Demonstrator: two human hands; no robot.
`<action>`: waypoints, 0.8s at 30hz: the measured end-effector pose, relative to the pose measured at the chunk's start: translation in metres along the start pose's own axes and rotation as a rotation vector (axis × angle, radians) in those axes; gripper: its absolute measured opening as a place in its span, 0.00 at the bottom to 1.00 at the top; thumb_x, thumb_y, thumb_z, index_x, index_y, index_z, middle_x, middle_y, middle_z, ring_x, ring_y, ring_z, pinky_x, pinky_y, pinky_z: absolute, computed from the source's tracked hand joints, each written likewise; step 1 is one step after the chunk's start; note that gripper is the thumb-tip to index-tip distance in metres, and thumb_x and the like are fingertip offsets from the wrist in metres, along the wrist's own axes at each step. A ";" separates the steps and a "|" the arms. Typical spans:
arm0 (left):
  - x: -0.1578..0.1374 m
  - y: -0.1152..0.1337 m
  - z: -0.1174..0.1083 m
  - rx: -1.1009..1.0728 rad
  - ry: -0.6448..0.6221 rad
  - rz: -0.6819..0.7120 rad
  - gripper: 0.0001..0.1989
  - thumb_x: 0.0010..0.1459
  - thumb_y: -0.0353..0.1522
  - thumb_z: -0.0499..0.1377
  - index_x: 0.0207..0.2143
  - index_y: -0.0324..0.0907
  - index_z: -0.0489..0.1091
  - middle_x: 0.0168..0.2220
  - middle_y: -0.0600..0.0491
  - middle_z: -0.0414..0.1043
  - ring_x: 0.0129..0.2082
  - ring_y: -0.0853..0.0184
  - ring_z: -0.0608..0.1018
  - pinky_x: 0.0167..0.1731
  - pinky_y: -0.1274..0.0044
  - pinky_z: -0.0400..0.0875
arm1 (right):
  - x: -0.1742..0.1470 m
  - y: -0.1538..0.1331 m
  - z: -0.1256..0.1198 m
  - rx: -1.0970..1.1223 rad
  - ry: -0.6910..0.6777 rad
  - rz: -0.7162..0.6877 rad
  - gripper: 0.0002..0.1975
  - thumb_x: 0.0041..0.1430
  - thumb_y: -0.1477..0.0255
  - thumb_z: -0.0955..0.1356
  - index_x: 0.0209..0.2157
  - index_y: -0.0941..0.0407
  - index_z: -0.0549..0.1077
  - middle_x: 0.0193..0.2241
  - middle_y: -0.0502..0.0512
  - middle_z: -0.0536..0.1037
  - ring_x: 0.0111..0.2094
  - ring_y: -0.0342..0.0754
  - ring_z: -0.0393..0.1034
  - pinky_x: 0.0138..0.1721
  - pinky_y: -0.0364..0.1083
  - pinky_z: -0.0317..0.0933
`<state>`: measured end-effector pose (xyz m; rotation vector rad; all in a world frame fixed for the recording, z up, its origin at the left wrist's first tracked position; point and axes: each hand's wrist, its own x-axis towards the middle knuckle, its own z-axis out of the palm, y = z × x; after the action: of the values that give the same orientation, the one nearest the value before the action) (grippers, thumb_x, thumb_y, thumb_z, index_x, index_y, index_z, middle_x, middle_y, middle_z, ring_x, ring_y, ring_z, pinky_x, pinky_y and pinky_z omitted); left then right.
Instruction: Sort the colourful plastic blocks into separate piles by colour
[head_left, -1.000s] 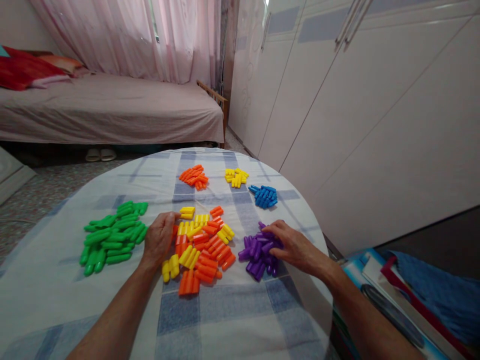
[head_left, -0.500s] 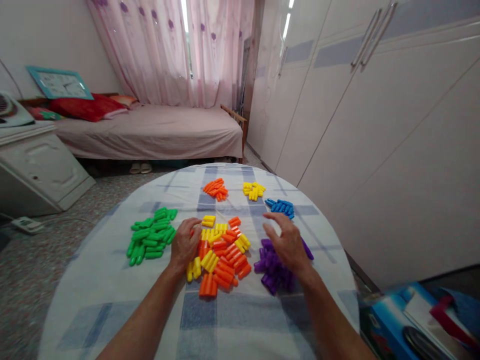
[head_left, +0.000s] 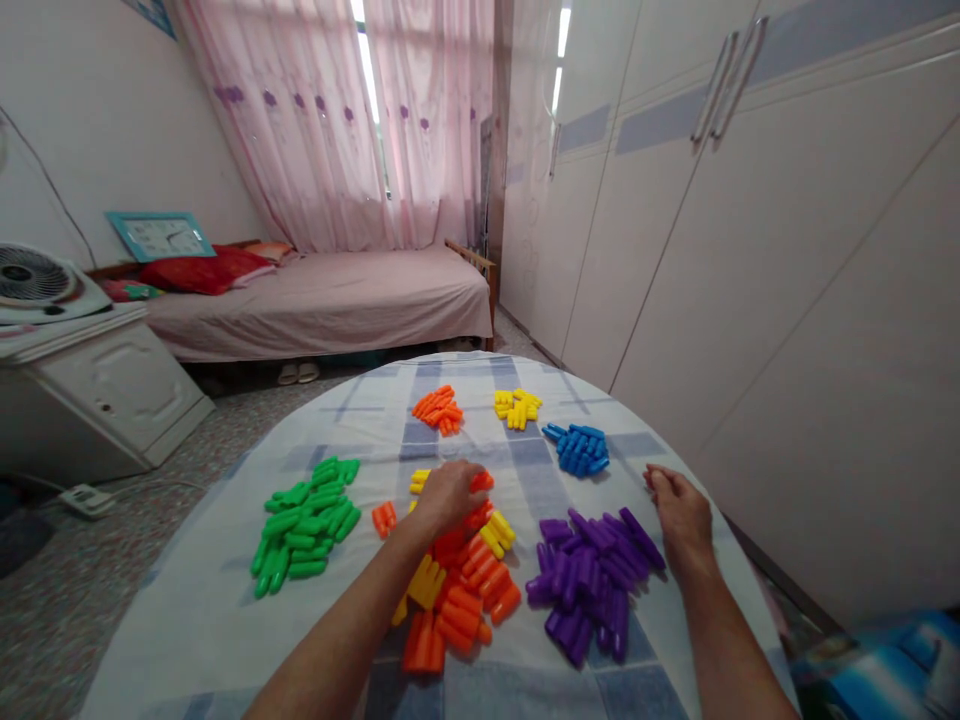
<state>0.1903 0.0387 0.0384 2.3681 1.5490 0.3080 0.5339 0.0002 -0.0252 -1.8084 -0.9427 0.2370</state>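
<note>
My left hand (head_left: 452,495) reaches over a mixed pile of yellow pieces (head_left: 427,583) and orange pieces (head_left: 457,618), short plastic tubes joined side by side. Its fingers are bent around an orange piece (head_left: 481,482) at the pile's far edge; the thumb is mostly hidden. One orange piece (head_left: 384,518) lies apart, left of my forearm. My right hand (head_left: 681,515) rests by the table's right side with fingers curled in and nothing visible in them. Just left of it is a heap of purple pieces (head_left: 592,575).
Green pieces (head_left: 307,520) lie heaped on the left of the checked tablecloth (head_left: 202,600). Toward the far edge are small piles of orange pieces (head_left: 439,408), yellow pieces (head_left: 517,408) and blue pieces (head_left: 581,448). A wardrobe (head_left: 787,250) stands close on the right.
My left hand has moved right across the mixed pile, and an orange piece now lies by itself on the left. My right hand has moved right, off the purple heap, its fingers now curled. The view has tilted up.
</note>
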 end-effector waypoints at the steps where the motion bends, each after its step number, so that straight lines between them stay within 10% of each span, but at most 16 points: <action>1: 0.005 0.001 0.001 0.006 -0.008 -0.013 0.13 0.51 0.34 0.58 0.41 0.46 0.74 0.39 0.47 0.76 0.42 0.59 0.76 0.42 0.71 0.66 | -0.001 -0.004 0.000 -0.029 -0.006 0.016 0.24 0.49 0.59 0.61 0.40 0.60 0.77 0.34 0.62 0.80 0.35 0.53 0.73 0.38 0.49 0.63; 12: 0.030 -0.012 0.006 -0.182 0.014 -0.084 0.18 0.44 0.35 0.63 0.41 0.42 0.75 0.36 0.51 0.76 0.35 0.64 0.76 0.34 0.77 0.68 | -0.004 -0.019 0.004 -0.230 -0.078 0.022 0.23 0.47 0.58 0.60 0.38 0.55 0.77 0.35 0.59 0.80 0.38 0.56 0.72 0.40 0.50 0.61; 24: 0.065 -0.114 -0.018 -0.257 0.412 -0.380 0.14 0.50 0.33 0.59 0.39 0.37 0.73 0.33 0.49 0.76 0.31 0.64 0.77 0.32 0.76 0.69 | -0.001 -0.017 0.005 -0.274 -0.086 0.015 0.22 0.46 0.58 0.60 0.36 0.54 0.77 0.33 0.59 0.80 0.33 0.55 0.71 0.35 0.50 0.61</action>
<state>0.1129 0.1434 0.0155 1.8424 1.9571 0.8869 0.5220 0.0051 -0.0128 -2.0695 -1.0634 0.2038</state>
